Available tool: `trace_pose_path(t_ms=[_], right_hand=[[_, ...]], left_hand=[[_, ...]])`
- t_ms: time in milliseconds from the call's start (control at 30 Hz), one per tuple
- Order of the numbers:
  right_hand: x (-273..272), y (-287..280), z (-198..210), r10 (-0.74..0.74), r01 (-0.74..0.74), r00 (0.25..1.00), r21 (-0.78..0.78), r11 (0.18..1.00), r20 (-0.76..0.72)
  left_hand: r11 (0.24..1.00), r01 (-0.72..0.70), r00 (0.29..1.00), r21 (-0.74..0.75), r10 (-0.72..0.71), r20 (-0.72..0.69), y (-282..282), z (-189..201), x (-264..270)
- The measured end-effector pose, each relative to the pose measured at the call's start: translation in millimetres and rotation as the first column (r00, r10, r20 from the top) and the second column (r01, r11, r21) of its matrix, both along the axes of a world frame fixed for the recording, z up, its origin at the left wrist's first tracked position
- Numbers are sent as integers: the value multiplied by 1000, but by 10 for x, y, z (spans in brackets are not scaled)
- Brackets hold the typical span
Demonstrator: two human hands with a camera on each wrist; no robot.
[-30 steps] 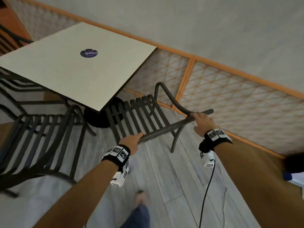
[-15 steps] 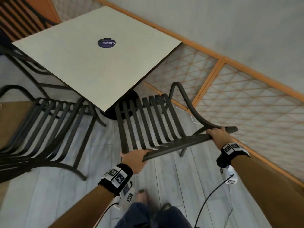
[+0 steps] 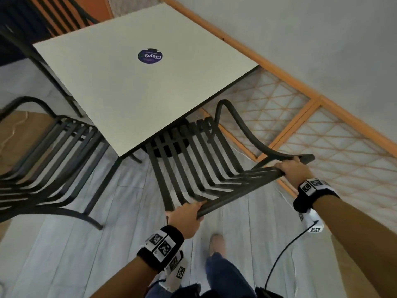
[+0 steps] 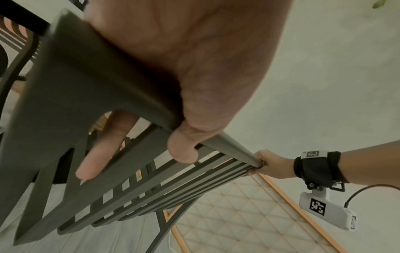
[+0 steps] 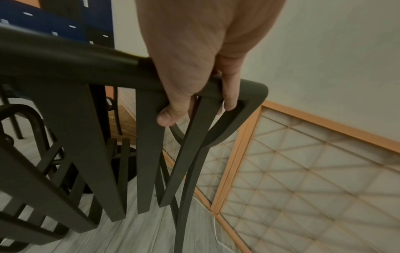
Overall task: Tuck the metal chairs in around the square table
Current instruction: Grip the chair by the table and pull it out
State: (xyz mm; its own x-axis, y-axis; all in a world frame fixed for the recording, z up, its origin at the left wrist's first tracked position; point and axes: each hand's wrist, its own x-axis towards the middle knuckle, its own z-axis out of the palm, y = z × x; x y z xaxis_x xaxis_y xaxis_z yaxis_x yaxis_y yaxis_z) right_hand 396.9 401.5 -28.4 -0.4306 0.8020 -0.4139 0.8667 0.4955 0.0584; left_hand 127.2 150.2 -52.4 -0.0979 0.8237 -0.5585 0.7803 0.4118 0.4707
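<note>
Second chair (image 3: 49, 160): at my far left, a slatted metal chair stands at the table's left side, its seat front just under the edge. I judge it roughly tucked, though the wide lens makes that hard to confirm.

Square table (image 3: 120, 87): pale top with a dark round sticker (image 3: 150, 55), carried on a dark central base. The near corner points toward me, so the chair I hold must enter along the right-hand edge.

Left hand (image 3: 186, 218): I grip the left end of the top rail. In the left wrist view my thumb (image 4: 184, 149) curls under the rail and a finger (image 4: 101, 147) lies along a back slat. Holding the far end gives me steering leverage.

Held chair (image 3: 199, 160): its seat front is already under the table edge, near the base. The backrest leans toward me. I judge more of the seat is yet to go in.

Right hand (image 3: 294, 171): wrapped over the right end of the rail, beside the armrest curve. The right wrist view shows my fingers (image 5: 229, 95) hooked over the rail corner and my thumb (image 5: 168, 114) pressing a slat. Two hands set wide should keep the chair square.

Floor (image 3: 64, 244): grey plank boards, probably smooth enough to let the legs slide.

Room: a pale wall, a wood-framed lattice panel (image 3: 335, 147) just right of the chair, so little side clearance.
</note>
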Motion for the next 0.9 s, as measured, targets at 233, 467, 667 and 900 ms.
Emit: trace_pose_path(t_ms=[233,467,667,900], right_hand=[[-76,834,14,143,-145,989,-50,988,-36],[-278,1339,21,213,-212,977,-54,976,22],[-493,1688,38,247,-246,968,-36,969,38],[-638,2081,20,292,-291,954,-26,956,69]], left_hand=[[993,-118,993,-5,118,-11,534,53,226],[986,-168,986,-18,169,15,883,54,194],[978,-208,978,1,208,23,1169,95,172],[966,-246,969,82,244,35,1443,49,168]])
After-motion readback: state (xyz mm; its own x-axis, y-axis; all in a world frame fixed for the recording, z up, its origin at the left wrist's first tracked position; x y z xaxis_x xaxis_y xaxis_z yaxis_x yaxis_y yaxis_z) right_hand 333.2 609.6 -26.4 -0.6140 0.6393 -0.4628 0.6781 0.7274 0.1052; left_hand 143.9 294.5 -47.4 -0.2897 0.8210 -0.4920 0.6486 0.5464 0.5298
